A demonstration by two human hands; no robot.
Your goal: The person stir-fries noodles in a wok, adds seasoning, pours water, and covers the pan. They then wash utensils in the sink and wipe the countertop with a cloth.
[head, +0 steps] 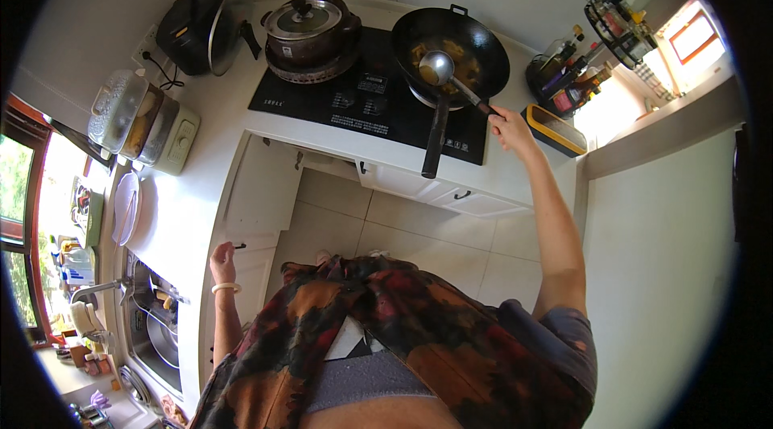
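Observation:
My right hand [513, 130] grips the dark handle of a metal ladle [444, 70]. The ladle's bowl is over the wok, with some brownish liquid in it. Pieces of food in brown liquid [462, 64] lie in the black wok [494, 61], which sits on the right side of the induction cooktop [314, 106]. The wok's long handle [436, 139] points towards me over the counter edge. My left hand [223, 261] hangs by the white cabinet doors, near a black door handle [240, 245]. Its fingers look loosely curled, and I see nothing in them.
A lidded dark pot [309, 36] stands on the cooktop's left side. Left of it are a glass lid [232, 30], a black appliance [188, 27] and a food steamer [145, 121]. Bottles [567, 73] and a yellow-edged box [555, 130] stand right; a sink [136, 332] is left.

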